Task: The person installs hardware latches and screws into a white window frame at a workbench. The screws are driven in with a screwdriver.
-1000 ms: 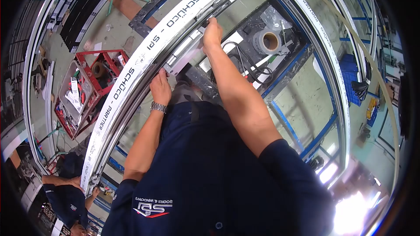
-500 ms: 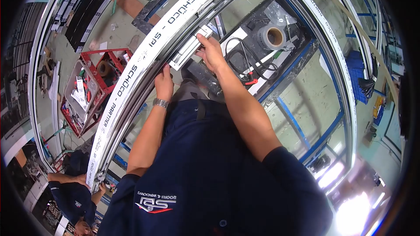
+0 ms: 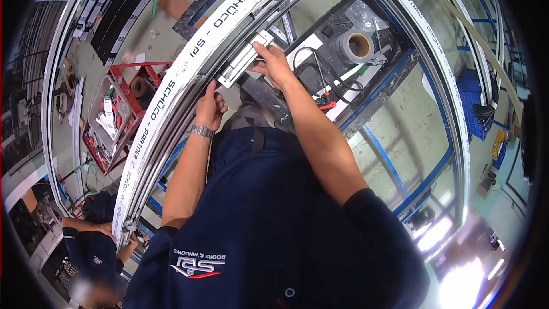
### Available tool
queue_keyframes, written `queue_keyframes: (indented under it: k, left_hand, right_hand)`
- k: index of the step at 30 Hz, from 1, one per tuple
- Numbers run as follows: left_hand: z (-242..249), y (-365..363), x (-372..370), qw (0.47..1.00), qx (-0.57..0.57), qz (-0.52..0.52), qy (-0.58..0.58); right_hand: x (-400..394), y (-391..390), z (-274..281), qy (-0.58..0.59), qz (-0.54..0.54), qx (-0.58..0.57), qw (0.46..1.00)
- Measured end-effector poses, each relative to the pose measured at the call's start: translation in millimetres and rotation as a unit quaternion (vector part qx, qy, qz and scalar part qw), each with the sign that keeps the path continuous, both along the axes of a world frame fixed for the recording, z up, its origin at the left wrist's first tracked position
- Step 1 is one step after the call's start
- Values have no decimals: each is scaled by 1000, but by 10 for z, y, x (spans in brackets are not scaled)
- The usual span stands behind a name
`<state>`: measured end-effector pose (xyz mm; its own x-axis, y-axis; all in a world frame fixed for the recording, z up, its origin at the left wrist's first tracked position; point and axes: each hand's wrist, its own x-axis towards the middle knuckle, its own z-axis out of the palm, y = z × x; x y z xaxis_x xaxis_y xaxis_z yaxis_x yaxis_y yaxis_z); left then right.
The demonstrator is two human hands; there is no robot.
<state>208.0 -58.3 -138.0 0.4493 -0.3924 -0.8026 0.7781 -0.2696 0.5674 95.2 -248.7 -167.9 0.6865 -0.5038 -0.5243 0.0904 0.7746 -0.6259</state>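
Observation:
A long metal profile frame (image 3: 150,167), covered with white printed protective tape, runs diagonally past my hands. Against its inner edge lies a short silver-white rectangular metal piece (image 3: 246,60). My right hand (image 3: 273,67) grips this piece near its upper end, thumb on top and fingers at the side and below. Close to the piece's lower end is my left hand (image 3: 211,110), thumb raised against the frame's edge and fingers curled in. Whether anything small sits in the left fingers cannot be made out. A watch (image 3: 201,131) is on the left wrist.
A black tray table (image 3: 374,88) on the right holds a tape roll (image 3: 355,47), a black cable (image 3: 320,71) and red-handled pliers (image 3: 327,105). A red tool carrier (image 3: 128,74) stands left. At lower left a co-worker (image 3: 94,249) has hands on the frame.
My left hand has drawn slightly down and back from the metal piece's lower end, its fingers now curled. My right hand stays on the piece. The view has shifted a little.

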Motion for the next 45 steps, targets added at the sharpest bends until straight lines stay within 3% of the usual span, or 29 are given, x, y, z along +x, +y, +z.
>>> queue_keyframes:
  k: [6,11,16,21,27,30,37,45]
  left_hand:
    - [-85,-55,-3,1000,-10,12,7]
    - [-141,-14,-13,997,27,3,-69]
    - [-64,-27,-59,987,94,-24,-129]
    - [44,-19,-110,986,42,-49,-155]
    - [-48,107,-111,975,-31,-113,-187]
    - [3,121,-83,975,-61,-136,-168]
    - [99,23,-82,986,-152,-66,-36]
    - [-90,0,-58,984,-105,-65,-127]
  right_hand:
    - [51,103,-56,7,42,-18,999]
    - [17,66,-40,-28,59,-11,998]
    - [19,57,252,58,68,-50,995]
    - [-9,56,532,100,74,-71,990]
    - [-93,120,443,33,46,-57,997]
    - [-86,122,432,43,45,-61,996]
    - [-80,144,441,52,40,-59,996]
    - [-92,136,473,49,40,-57,996]
